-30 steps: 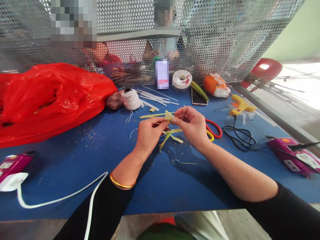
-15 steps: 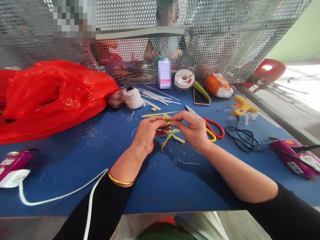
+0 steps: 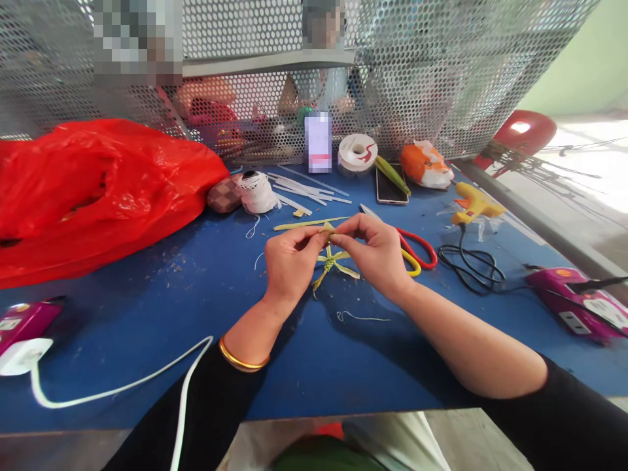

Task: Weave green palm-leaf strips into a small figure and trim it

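Observation:
Between the fingertips of my left hand [image 3: 292,258] and my right hand [image 3: 377,252] is a pale yellow-green leaf strip [image 3: 327,227], pinched from both sides. Just below hangs or lies a knotted green leaf figure [image 3: 330,263] with several loose strip ends; whether it joins the pinched strip I cannot tell. Scissors [image 3: 417,247] with red and yellow handles lie beside my right hand, partly hidden by it. Behind my fingers a flat yellow-green strip [image 3: 310,224] rests on the blue table [image 3: 294,366].
White thread spool [image 3: 257,192], white strips [image 3: 314,191], ribbon roll [image 3: 358,152], upright phone [image 3: 318,142] and a dark phone [image 3: 391,186] stand or lie behind. A red plastic bag [image 3: 112,190] fills the left; a yellow glue gun [image 3: 475,203] and purple power strip [image 3: 579,304] are right. People sit beyond the mesh screen.
Both hands' fingertips have drawn closer together on the strip, and my left hand has turned slightly. The whole view has shifted a little; the objects on the table keep their places.

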### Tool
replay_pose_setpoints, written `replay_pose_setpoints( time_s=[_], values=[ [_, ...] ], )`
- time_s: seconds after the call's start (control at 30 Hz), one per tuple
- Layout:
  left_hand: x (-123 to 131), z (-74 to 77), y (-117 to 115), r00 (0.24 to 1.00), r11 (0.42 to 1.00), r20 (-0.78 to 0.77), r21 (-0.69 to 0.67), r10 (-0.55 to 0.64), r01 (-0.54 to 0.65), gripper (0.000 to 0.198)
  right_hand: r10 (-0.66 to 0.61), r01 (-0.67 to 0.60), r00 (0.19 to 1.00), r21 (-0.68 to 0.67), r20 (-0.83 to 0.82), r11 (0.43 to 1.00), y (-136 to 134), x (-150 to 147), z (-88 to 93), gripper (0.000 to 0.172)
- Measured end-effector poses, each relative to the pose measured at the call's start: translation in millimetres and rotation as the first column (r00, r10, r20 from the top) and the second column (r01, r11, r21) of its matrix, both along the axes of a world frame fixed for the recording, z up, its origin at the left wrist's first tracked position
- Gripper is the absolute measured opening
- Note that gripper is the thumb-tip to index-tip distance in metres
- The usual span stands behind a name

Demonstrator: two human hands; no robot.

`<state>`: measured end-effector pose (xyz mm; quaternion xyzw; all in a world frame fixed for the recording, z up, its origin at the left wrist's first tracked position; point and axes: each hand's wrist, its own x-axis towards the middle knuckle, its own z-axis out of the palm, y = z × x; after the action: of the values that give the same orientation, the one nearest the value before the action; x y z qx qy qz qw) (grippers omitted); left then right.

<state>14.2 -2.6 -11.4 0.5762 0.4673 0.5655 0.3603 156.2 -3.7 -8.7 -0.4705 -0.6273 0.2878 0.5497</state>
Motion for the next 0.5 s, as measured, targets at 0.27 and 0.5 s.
replay_pose_setpoints(
  time_s=[0.27, 0.5],
  values=[
    [-3, 6.7, -1, 0.959, 0.982, -0.281, 0.175, -0.022, 0.074, 0.013, 0.061, -0.088, 0.982, -0.145, -0.178, 0.986, 6, 2, -3.0, 0.011],
    [-5, 11.5, 4, 0.967, 0.938, 0.228, -0.296, -0.113, 0.18, 0.014, 0.087, -0.091, 0.995, 0.072, 0.057, 0.993, 6, 6, -1.5, 0.015]
  ],
)
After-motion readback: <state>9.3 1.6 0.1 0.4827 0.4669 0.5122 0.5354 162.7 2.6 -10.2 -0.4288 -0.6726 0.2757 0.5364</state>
